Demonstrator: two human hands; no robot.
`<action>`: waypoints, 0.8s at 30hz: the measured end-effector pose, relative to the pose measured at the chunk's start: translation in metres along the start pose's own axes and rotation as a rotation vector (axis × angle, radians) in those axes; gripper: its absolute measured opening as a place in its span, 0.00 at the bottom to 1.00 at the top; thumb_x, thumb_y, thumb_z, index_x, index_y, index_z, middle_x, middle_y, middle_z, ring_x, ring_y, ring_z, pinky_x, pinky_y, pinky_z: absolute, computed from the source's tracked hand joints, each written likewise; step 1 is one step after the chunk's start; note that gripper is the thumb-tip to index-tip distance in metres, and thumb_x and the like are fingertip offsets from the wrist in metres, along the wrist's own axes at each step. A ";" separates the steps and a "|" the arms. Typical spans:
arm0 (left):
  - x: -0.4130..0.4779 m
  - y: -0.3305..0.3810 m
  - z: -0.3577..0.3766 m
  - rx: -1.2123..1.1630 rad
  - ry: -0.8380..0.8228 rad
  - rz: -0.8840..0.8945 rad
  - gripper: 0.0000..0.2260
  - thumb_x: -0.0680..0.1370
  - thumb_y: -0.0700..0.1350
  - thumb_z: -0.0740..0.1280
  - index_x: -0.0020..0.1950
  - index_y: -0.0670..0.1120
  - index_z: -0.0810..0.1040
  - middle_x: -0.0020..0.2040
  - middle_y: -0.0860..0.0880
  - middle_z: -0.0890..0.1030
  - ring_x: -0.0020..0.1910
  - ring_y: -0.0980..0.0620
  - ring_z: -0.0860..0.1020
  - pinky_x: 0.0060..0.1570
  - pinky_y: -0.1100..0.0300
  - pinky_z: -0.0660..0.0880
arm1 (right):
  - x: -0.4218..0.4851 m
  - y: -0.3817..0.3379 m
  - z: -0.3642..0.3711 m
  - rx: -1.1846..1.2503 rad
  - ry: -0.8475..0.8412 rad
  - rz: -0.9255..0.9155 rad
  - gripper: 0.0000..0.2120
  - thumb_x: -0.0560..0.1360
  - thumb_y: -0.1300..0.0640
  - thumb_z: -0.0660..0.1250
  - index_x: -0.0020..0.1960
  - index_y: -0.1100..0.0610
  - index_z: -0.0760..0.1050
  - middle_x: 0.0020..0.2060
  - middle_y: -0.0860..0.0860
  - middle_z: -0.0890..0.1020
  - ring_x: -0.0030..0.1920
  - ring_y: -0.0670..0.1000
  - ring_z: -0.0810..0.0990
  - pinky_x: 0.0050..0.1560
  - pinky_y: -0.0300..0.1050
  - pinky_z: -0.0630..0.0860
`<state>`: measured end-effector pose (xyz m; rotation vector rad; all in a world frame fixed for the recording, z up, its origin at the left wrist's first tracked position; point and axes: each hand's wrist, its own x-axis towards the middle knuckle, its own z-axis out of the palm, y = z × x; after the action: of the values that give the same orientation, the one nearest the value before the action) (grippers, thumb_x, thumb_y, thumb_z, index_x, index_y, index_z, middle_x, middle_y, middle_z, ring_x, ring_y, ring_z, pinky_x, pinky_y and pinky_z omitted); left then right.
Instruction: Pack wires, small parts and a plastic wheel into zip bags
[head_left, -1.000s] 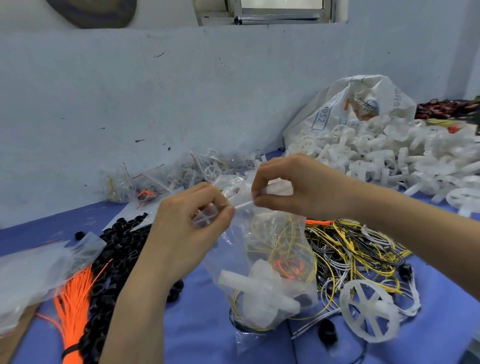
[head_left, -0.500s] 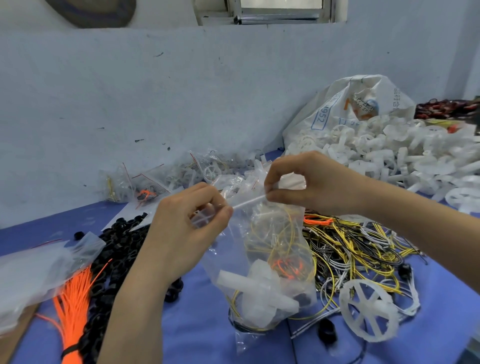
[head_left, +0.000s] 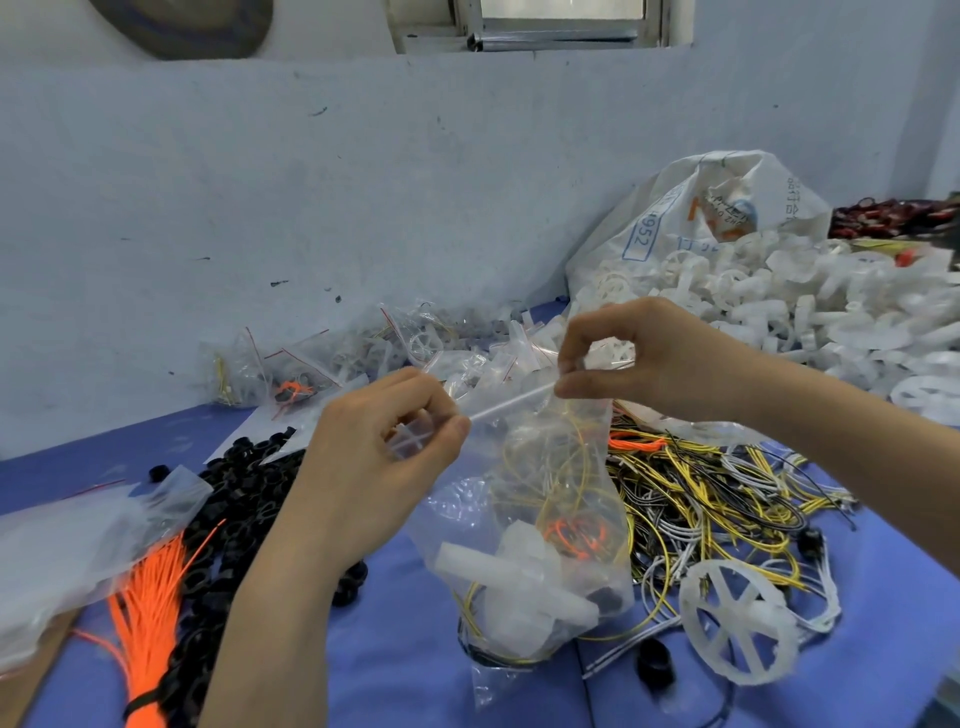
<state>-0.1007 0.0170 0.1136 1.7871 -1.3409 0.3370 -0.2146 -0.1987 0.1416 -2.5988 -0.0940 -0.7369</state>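
Where the white sack (head_left: 696, 208) slumps against the wall, blue print reads "4952"; its other writing is too blurred to read. The blue tabletop (head_left: 395, 649) is bare only near the front edge, hemmed by black rings (head_left: 234, 499), orange ties (head_left: 148, 597), tangled wires (head_left: 701, 499) and a loose wheel (head_left: 737, 621). Raised above it, the left hand (head_left: 374, 467) and right hand (head_left: 644, 358) each pinch the zip bag (head_left: 524, 530) by its top strip with curled fingers; inside are yellow wire and a white wheel.
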 end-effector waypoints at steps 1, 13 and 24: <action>0.000 -0.001 0.000 0.002 0.001 0.000 0.09 0.76 0.40 0.71 0.36 0.46 0.76 0.37 0.53 0.76 0.38 0.55 0.75 0.37 0.73 0.69 | -0.001 0.001 -0.001 -0.003 0.009 0.008 0.05 0.69 0.50 0.71 0.38 0.49 0.77 0.38 0.43 0.81 0.43 0.38 0.77 0.44 0.25 0.67; 0.000 -0.007 0.000 -0.029 -0.039 -0.009 0.09 0.73 0.48 0.66 0.36 0.44 0.75 0.36 0.52 0.76 0.36 0.54 0.74 0.35 0.72 0.68 | -0.003 0.011 0.003 -0.041 0.068 0.078 0.22 0.66 0.45 0.72 0.28 0.58 0.64 0.28 0.56 0.69 0.33 0.53 0.67 0.41 0.49 0.68; -0.009 -0.040 -0.024 -0.145 -0.034 -0.146 0.16 0.70 0.61 0.66 0.41 0.48 0.77 0.35 0.45 0.75 0.37 0.38 0.73 0.39 0.45 0.72 | -0.003 0.020 0.001 -0.077 0.057 0.037 0.22 0.71 0.50 0.70 0.30 0.63 0.65 0.28 0.55 0.67 0.31 0.47 0.62 0.33 0.40 0.59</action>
<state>-0.0630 0.0434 0.1036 1.7633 -1.2185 0.1274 -0.2131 -0.2167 0.1315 -2.6416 -0.0010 -0.8160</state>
